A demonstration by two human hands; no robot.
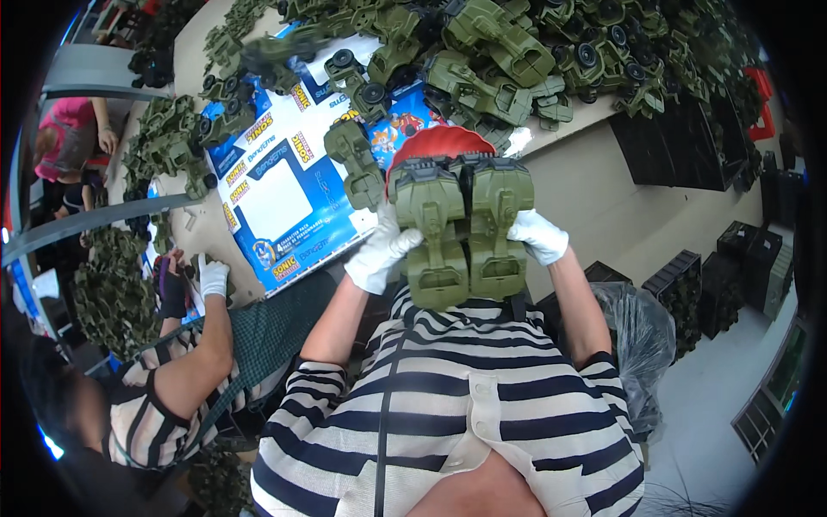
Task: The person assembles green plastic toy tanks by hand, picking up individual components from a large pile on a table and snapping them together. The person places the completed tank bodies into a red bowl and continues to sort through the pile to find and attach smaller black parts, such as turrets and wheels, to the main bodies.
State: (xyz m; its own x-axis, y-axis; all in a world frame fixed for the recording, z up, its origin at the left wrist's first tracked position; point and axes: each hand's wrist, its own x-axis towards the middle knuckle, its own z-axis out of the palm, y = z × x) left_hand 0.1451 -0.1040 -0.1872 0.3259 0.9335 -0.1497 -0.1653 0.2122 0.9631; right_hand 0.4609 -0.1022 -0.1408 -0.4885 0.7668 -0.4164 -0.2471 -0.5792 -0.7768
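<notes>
The counter (568,185) stretches ahead of me, its far side heaped with green toy vehicles (508,60). Nearer than that heap, a blue printed carton (289,202) lies flat. Just in front of the carton I hold two green toy truck bodies (463,228) side by side, my left hand (379,254) and right hand (538,237), both in white gloves, gripping their outer edges.

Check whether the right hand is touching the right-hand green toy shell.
Touching. The head view shows the white-gloved right hand pressed against the outer edge of the right-hand green toy shell, no gap visible.
</notes>
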